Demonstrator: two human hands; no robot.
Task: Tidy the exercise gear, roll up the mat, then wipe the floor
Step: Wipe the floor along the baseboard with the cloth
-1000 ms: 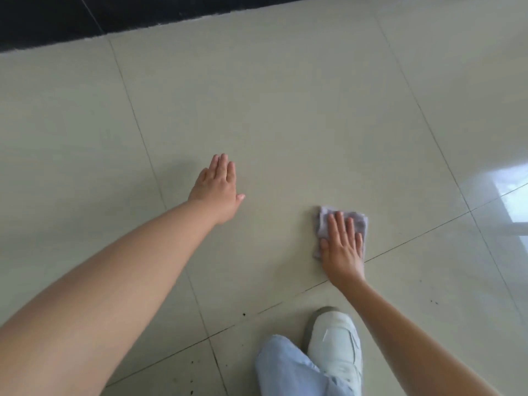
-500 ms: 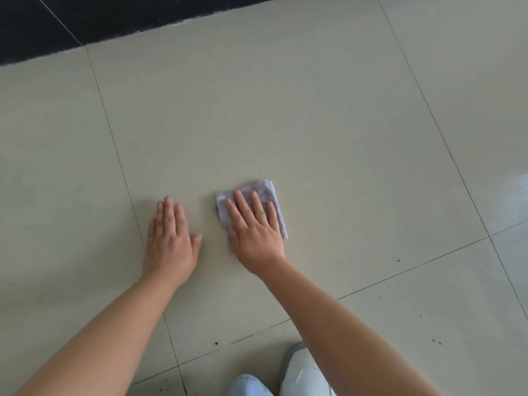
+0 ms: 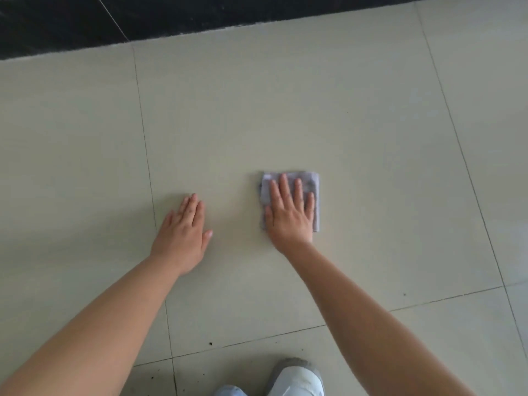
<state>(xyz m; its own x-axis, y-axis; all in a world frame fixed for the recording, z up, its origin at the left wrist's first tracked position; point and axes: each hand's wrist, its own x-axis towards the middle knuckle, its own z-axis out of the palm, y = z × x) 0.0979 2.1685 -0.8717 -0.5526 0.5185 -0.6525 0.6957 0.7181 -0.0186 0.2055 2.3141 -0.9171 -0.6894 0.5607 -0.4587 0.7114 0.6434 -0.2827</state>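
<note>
A folded grey cloth (image 3: 310,182) lies flat on the pale tiled floor (image 3: 285,95). My right hand (image 3: 290,214) presses down on the cloth with straight, spread fingers and covers most of it. My left hand (image 3: 184,234) rests flat on the bare tile to the left of the cloth, fingers together, holding nothing. A gap of floor separates the two hands.
A black strip (image 3: 143,15) borders the floor along the far edge. My white shoe (image 3: 297,380) and a light blue trouser leg (image 3: 230,391) show at the bottom. Dark specks (image 3: 210,343) lie along the near grout line.
My right hand has slid the cloth to the right, away from my left hand, after sweeping it left half a second earlier. My left hand stays flat on the tile.
</note>
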